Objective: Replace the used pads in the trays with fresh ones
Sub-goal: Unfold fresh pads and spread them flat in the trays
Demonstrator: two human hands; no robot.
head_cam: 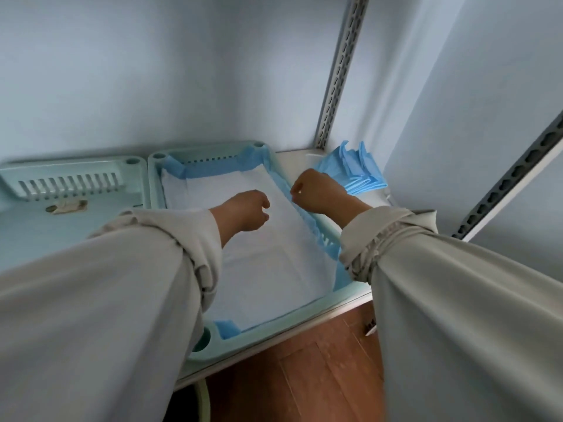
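A pale green tray sits on the shelf, lined with a white pad with blue edges. The blue border folds up along the tray's walls. My left hand hovers over the middle of the pad with its fingers curled in and nothing visible in them. My right hand is at the tray's right wall, fingers pinched on the pad's blue edge. A second pale green tray lies to the left with no pad visible in it. Folded blue pads are stacked at the back right.
The trays rest on a white shelf against a pale wall. Slotted metal uprights stand at the back right and far right. Brown wooden flooring shows below the shelf's front edge. Loose beige sleeves cover both forearms.
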